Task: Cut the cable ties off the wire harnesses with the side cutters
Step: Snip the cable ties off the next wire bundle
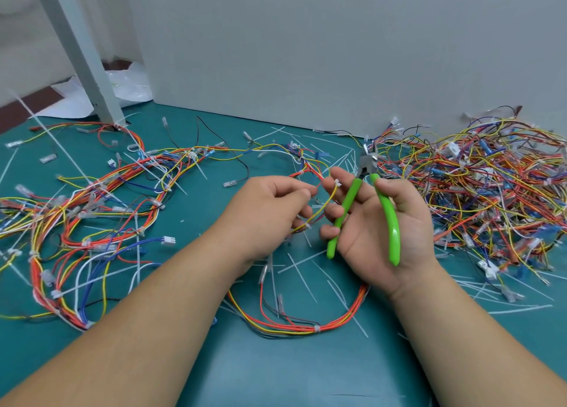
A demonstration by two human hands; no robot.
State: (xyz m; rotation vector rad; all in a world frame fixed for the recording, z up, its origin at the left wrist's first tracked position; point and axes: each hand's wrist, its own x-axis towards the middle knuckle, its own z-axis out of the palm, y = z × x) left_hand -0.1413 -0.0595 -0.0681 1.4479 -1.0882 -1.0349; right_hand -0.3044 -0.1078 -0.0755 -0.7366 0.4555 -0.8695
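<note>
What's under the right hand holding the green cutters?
Below the right hand, loose cut cable ties and a red-and-yellow harness loop lie on the teal mat. Anything directly beneath the palm is covered.

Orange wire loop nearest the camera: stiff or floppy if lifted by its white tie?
Probably floppy: the wire loop lies in a slack curve. Likely light, being only thin wires. The loose cut ties lying across it may drag along.

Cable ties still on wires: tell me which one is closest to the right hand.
The white cable tie on the yellow wire, up against the index fingertip of the right hand; no other tie touches that hand.
</note>
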